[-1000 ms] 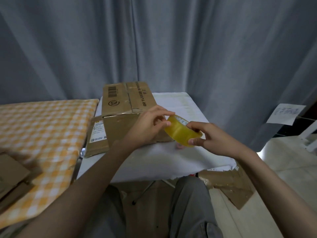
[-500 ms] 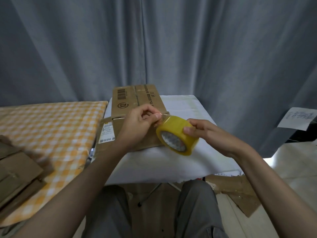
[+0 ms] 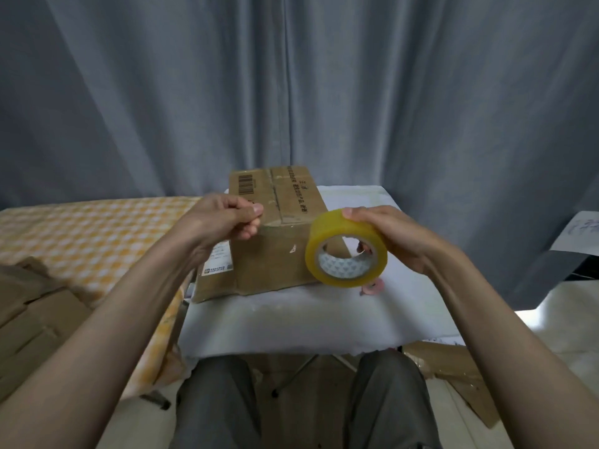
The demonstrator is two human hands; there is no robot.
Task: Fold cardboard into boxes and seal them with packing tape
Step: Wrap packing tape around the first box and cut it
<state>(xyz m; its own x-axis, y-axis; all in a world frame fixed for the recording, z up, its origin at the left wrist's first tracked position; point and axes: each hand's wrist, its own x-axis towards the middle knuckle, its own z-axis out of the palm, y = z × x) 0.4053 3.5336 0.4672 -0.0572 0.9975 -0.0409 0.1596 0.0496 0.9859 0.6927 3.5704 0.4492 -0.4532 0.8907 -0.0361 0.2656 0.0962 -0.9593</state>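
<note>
- The packing tape roll (image 3: 346,249) is held above the white table (image 3: 324,319), at 3 o'clock from the cardboard box (image 3: 275,234), core axis pointing toward the camera.
- The right hand (image 3: 389,236) is clamped on the roll's outer rim.
- The left hand (image 3: 223,222), at 9 o'clock from the roll, is pinched closed; whether it holds a tape end cannot be made out.
- The box's top seam runs from 12 to 6 o'clock; its far side is hidden.

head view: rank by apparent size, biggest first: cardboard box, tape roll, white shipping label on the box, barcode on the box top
1. cardboard box
2. tape roll, held in the right hand nearer the camera, so it looks inflated
3. shipping label, partly hidden by the left hand
4. barcode

The last two look close, so their order is unsure.
</note>
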